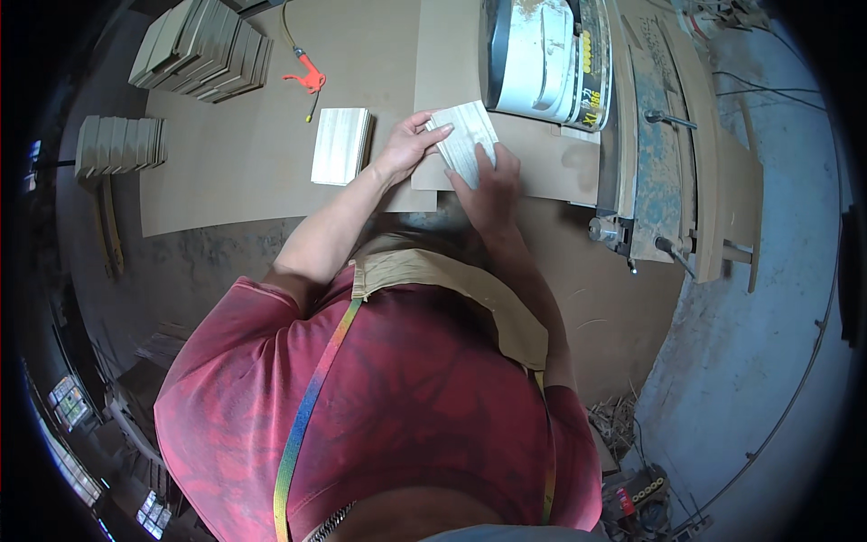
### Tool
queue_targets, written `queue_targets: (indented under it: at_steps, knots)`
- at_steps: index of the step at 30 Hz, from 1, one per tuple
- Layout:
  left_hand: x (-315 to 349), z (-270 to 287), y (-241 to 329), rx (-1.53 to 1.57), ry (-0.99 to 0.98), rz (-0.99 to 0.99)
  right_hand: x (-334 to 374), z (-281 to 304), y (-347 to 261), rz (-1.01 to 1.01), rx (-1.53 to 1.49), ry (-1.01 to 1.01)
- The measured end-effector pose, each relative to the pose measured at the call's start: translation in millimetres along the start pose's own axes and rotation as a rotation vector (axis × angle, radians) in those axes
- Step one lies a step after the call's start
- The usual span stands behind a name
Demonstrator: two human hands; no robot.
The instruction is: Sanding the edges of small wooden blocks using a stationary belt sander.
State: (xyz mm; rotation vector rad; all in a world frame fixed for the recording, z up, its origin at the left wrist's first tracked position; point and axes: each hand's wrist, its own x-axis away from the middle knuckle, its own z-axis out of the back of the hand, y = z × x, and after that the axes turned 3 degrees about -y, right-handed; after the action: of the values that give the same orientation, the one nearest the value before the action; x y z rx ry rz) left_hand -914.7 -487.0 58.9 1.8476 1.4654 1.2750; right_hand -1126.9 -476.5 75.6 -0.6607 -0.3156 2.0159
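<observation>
Over the front of the brown sheet-covered table, a small stack of pale, grained wooden boards is held at a tilt between both hands. My left hand grips its left side, with the thumb on the top face. At the lower right edge, my right hand closes its fingers and thumb around the boards. To the left of my left hand lies another neat stack of similar boards. How many boards I hold cannot be made out.
A red air blow gun on a hose lies behind the loose stack. Taller board stacks and a further row of boards stand at the left. A white bucket is at the back right, beside a machine with clamp handles.
</observation>
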Motion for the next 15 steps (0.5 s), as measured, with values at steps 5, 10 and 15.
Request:
queue_targets:
  at_steps: [5, 10, 15]
  knots:
    - [4.9, 3.8, 9.9, 0.217, 0.048, 0.043, -6.1, -3.8, 3.8, 0.127, -0.061, 0.086]
    - [7.3, 2.8, 13.5, 0.266, 0.003, 0.038, 12.9, 8.0, 9.9, 0.155, -0.066, 0.162]
    - [5.4, 3.9, 13.5, 0.027, -0.070, -0.003, 39.2, 53.4, 65.4, -0.017, 0.016, 0.290]
